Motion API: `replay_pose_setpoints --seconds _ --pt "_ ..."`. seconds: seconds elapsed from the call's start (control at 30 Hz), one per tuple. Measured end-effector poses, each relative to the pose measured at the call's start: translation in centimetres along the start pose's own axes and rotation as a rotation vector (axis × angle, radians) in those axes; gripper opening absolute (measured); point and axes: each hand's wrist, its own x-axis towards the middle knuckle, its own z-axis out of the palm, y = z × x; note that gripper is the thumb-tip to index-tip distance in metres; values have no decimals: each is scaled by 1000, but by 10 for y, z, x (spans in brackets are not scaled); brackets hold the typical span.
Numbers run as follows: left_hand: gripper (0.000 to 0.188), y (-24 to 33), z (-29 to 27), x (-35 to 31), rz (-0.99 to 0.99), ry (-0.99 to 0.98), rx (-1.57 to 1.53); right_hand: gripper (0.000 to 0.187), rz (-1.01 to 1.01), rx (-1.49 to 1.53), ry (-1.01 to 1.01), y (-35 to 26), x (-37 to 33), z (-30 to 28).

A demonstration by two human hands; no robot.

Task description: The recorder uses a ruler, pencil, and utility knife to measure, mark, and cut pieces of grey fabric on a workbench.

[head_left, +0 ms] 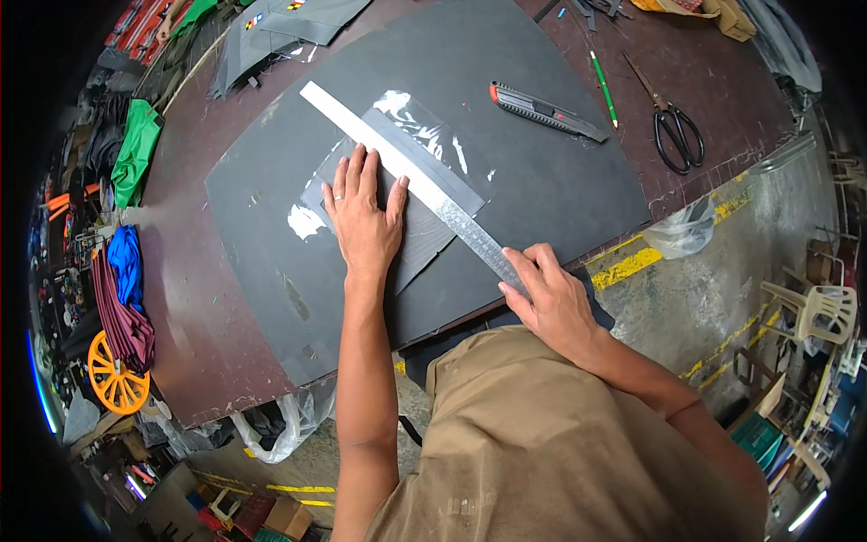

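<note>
A long metal ruler lies slantwise across a piece of grey fabric and a sheet of clear, shiny plastic. My left hand rests flat with its fingers spread, fingertips against the ruler's near edge and palm over the fabric. At the ruler's lower right end, my right hand pinches it between thumb and fingers. All this sits on a large dark mat. A utility knife with a black and red body lies on the mat, to the right of the ruler and apart from both hands.
Right of the mat, a green pencil and black-handled scissors lie on the brown table. Grey fabric pieces are at the far left. Green cloth and a yellow wheel are beside the left edge; a plastic chair stands right.
</note>
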Motion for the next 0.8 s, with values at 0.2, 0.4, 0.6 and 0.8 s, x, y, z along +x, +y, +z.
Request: replay_pose_setpoints --seconds 0.2,0.4,0.6,0.8 --pt "63 0 0 1 -2 -3 -1 48 -2 -8 3 0 0 1" --pt "62 -1 -1 1 -4 -10 3 48 -2 -12 3 -2 1 1" --pt "62 -1 -1 -2 0 -7 2 47 4 -13 -8 -3 -2 0" --pt "62 -2 -2 -1 5 -3 9 47 -1 -7 -7 -2 -1 0"
